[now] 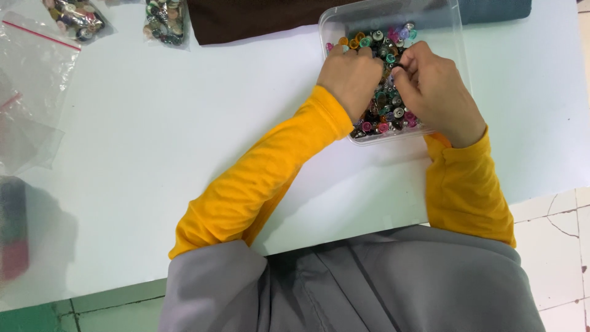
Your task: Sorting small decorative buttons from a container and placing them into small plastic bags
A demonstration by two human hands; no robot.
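1. Two hands work inside my clear tub [458, 37] of mixed beads [387, 104] at the far right of the white surface [184, 154].
2. My left hand [350, 77] rests curled on the beads; whether it grips any, I cannot tell.
3. My right hand [436, 92] pinches a dark bead [398, 66].
4. Two bead bags [165, 21] lie far left.

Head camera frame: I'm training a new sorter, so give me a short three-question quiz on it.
1. True or false: both hands are inside the clear tub.
2. Where do the two filled small bags lie: A) far left edge of the table, B) in the tub, C) on the floor?
3. What colour are the sleeves?

Key: 1 true: left hand and right hand are both over the beads. 2 A. 3 yellow.
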